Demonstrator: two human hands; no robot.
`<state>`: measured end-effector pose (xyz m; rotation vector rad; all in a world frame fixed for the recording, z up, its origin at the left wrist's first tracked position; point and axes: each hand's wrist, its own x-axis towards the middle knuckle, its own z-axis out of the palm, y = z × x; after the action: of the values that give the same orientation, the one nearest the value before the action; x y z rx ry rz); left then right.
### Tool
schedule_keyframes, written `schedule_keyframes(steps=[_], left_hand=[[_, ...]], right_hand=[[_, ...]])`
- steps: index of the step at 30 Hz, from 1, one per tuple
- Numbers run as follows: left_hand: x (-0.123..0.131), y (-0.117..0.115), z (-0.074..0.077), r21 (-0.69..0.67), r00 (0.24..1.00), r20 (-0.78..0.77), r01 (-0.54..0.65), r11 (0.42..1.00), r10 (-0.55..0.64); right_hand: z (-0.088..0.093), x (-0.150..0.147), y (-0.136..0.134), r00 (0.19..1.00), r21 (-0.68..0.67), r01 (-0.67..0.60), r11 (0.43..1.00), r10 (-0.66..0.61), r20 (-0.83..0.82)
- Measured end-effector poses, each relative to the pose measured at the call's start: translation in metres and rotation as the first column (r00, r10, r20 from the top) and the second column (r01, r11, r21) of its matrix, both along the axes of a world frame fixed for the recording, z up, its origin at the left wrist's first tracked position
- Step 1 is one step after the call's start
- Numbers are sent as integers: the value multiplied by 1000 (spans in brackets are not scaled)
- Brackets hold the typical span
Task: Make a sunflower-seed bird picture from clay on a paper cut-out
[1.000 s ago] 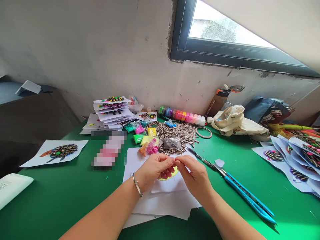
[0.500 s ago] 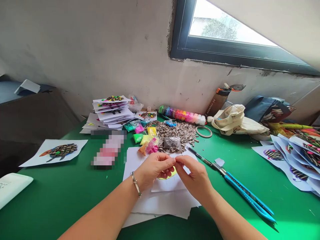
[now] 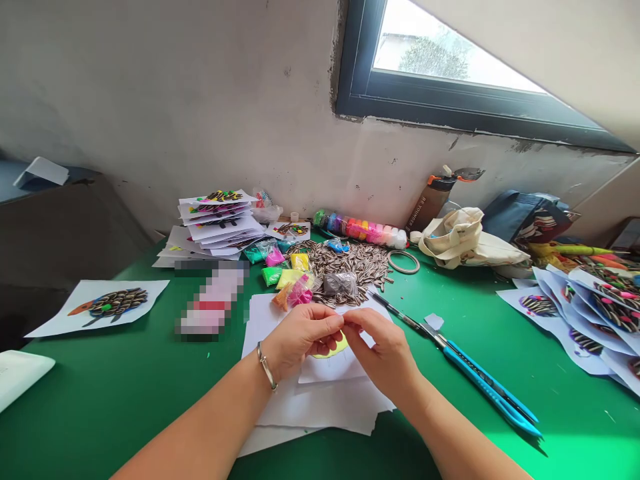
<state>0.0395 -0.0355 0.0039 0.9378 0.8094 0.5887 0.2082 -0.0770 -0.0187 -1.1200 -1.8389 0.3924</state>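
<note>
My left hand [image 3: 300, 337] and my right hand [image 3: 383, 350] meet fingertip to fingertip above a small white sheet [image 3: 330, 368] that bears a yellow clay patch [image 3: 334, 347]. Both hands are pinched closed on something tiny that I cannot make out. The sheet lies on a stack of white papers [image 3: 320, 407] on the green table [image 3: 125, 387]. A metal bangle circles my left wrist. Just beyond the hands lies a heap of striped sunflower seeds [image 3: 355, 261] with small bags of coloured clay [image 3: 287, 277] beside it.
A blue utility knife [image 3: 475, 380] lies to the right of my hands. Finished seed pictures sit at the left [image 3: 100, 305], in a stack at the back [image 3: 220, 220] and at the far right [image 3: 590, 307]. A row of clay pots [image 3: 363, 230], a tape ring [image 3: 403, 262], a bottle [image 3: 430, 200] and a cloth bag [image 3: 465, 243] line the wall.
The hands stay pinched together over the yellow patch. The view has shifted slightly, so everything sits a little further left and lower in the picture.
</note>
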Motion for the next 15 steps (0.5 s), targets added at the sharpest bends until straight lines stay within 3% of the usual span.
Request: schedule_keyframes(steps=[15], left_hand=[[1, 1, -2, 54, 996, -80, -40, 998, 45]], right_hand=[[0, 5, 1, 983, 50, 1, 999, -10, 182]])
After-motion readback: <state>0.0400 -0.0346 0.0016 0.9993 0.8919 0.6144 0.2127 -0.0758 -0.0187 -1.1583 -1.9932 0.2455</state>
